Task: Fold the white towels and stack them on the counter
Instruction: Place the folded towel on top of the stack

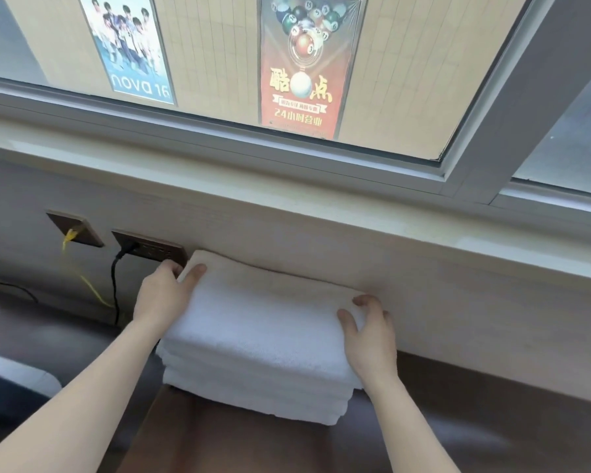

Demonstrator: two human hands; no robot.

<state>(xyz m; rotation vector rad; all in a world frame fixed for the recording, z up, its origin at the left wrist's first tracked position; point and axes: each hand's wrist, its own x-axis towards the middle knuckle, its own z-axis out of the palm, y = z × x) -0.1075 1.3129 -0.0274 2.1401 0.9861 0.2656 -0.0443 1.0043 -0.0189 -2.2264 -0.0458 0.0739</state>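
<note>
Fluffy white terry towel stack [260, 339], soft rectangular folds, on glossy dark brown counter [253, 445]. Its left end gripped by left hand [162, 295]; right hand [369, 332] clasps right end.

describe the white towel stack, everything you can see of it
The towel stack is white, terry-looking cloth: several folded layers piled neatly, with their rounded folds showing along the near side. It lies flat on the dark counter, its far side up against the pale wall. The left hand grips its far left corner, thumb on top. The right hand grips its right end, thumb on top too.
</note>
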